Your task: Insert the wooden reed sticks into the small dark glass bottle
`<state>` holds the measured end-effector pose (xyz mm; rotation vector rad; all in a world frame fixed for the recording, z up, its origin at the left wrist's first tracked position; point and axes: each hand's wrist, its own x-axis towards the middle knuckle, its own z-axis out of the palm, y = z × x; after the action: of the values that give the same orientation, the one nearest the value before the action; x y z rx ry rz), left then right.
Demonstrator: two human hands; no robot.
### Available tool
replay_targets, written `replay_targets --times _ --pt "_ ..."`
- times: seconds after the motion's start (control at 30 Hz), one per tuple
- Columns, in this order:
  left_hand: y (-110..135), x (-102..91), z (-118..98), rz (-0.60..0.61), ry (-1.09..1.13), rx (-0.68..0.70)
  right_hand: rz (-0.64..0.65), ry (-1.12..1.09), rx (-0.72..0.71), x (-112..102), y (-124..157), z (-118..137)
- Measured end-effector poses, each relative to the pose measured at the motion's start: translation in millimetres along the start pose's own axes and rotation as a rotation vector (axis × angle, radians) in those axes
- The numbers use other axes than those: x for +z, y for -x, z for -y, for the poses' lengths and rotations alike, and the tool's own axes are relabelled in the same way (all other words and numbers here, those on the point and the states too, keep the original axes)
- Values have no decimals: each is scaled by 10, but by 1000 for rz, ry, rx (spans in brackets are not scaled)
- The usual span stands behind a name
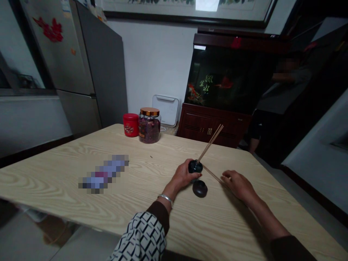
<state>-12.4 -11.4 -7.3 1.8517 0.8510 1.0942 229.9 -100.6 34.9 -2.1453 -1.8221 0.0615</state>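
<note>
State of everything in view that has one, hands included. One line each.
Left hand: closed around the dark bottle
Dark bottle: open, upright
Upright sticks: standing in the bottle, leaning
Right hand: pinching a loose stick
Loose stick: slanted toward the bottle; contact unclear
Dark round piece: on the table
Glass jar: lidded, filled
Red canister: closed
Fridge: doors shut

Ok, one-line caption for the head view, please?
Left hand grips a reed diffuser bottle with thin sticks in it; right hand holds another stick; a dark round cap lies nearby.
</note>
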Motion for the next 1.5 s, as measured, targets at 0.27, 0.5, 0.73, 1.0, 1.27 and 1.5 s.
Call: replay_targets --times 0.27,0.5,0.73,1.0,1.27,1.5 --pt "-14 4 11 -1 10 -9 -2 300 1 138 215 58" --pt "-10 1 -5 10 13 5 127 143 77 1 -15 -54" --pt "10 -18 -49 10 26 -11 -215 -613 98 -405 -113 -46" --pt "-6 -8 -31 1 1 -5 -392 -1335 34 -447 -162 775" --pt "-15 3 3 9 -4 4 -407 -1333 -21 -238 -400 927" --pt "-12 -6 -4 11 2 10 -248 -1063 -61 80 -426 968"
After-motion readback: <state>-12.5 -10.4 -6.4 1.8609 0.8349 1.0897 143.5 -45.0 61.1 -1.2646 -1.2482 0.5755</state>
